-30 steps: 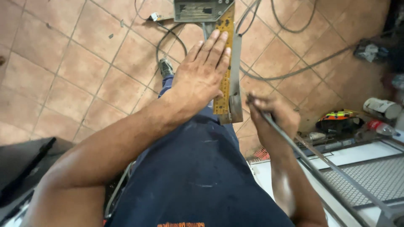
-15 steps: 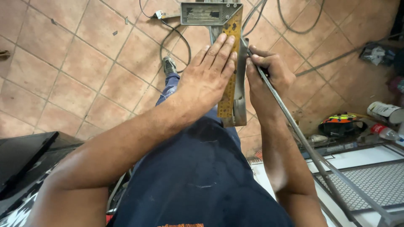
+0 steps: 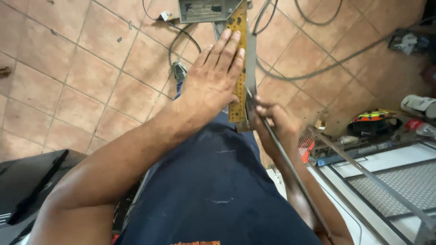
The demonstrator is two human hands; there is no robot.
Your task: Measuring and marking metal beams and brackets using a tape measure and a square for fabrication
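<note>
My left hand (image 3: pixel 213 79) lies flat, fingers spread, on a yellow try square (image 3: pixel 237 68) that rests along a grey metal bar (image 3: pixel 250 59) across my knee. The square's metal stock (image 3: pixel 202 10) sits at the far end. My right hand (image 3: pixel 274 124) pinches a thin metal rod (image 3: pixel 290 174), its tip touching the bar's edge beside the yellow blade. The rod runs back along my right forearm. My dark blue trouser leg (image 3: pixel 213 195) fills the lower middle.
Tan floor tiles (image 3: pixel 68 68) with black cables (image 3: pixel 309 68) lie below. A metal frame with mesh panels (image 3: pixel 386 181) stands at the right, with a colourful tool (image 3: pixel 372 120) and cans (image 3: pixel 420 106) beside it. A black case (image 3: pixel 27 186) is at the lower left.
My right hand has drawn the rod's tip back toward me along the bar's edge. The left hand has stayed pressed on the try square.
</note>
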